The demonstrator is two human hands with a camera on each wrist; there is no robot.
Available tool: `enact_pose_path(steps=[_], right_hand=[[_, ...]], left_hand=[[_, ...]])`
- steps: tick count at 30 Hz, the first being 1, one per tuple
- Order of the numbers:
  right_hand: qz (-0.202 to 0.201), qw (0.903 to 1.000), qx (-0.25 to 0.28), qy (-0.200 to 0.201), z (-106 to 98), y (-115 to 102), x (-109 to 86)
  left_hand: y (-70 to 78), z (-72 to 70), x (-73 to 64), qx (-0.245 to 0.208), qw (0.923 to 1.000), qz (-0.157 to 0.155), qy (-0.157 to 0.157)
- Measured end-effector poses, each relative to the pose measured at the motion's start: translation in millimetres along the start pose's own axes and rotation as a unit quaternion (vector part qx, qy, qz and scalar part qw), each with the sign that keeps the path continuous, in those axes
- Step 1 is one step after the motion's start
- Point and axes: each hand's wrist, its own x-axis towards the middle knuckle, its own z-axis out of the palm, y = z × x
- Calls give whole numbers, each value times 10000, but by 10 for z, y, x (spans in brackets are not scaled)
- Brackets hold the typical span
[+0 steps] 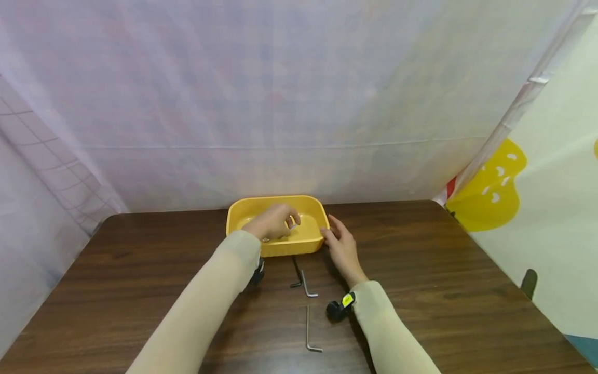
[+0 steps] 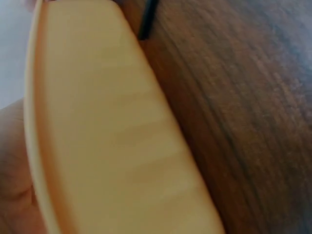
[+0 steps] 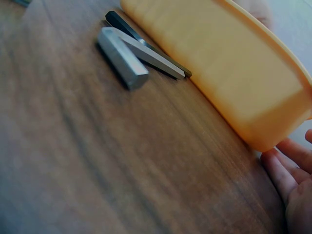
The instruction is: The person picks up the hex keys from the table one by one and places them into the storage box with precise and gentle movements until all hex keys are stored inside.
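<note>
A yellow plastic bin (image 1: 290, 249) stands at the far edge of the table. My left hand (image 1: 273, 222) reaches over its front wall, fingers curled down inside. Between its thumb and fingers shows a small silvery piece (image 1: 293, 226), mostly hidden; I cannot tell its kind. In the left wrist view the bin's wall (image 2: 107, 112) covers most of that hand. My right hand (image 1: 343, 249) holds the bin's right end, thumb at the rim and fingers along the outside. The right wrist view shows its fingers (image 3: 280, 173) at the bin's lower corner.
In front of the bin lie a black hex key (image 1: 296, 272) and a silver hex key (image 1: 306, 285), close together. Another silver hex key (image 1: 308, 330) lies nearer me on the brown wooden table (image 1: 420, 291). A pale curtain (image 1: 280, 104) hangs right behind the bin.
</note>
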Motion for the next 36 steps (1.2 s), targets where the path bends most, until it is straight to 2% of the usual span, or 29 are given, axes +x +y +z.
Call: enact_pose_path(steps=[8, 16, 21, 28, 36], right_hand=[[-92, 10000, -27, -5, 47, -30, -3], [-98, 9999, -36, -5, 40, -29, -21], [-110, 9999, -12, -58, 84, -32, -26], [20, 9999, -66, -108, 93, -39, 13], [47, 9999, -107, -75, 99, -39, 14]], left_hand=[[-133, 87, 12, 12, 10000, -19, 56], [-86, 122, 18, 401, 9992, 65, 16], [-99, 129, -11, 521, 9986, -38, 3], [-118, 127, -16, 517, 9985, -170, 111], [-112, 142, -14, 986, 9947, -175, 236]])
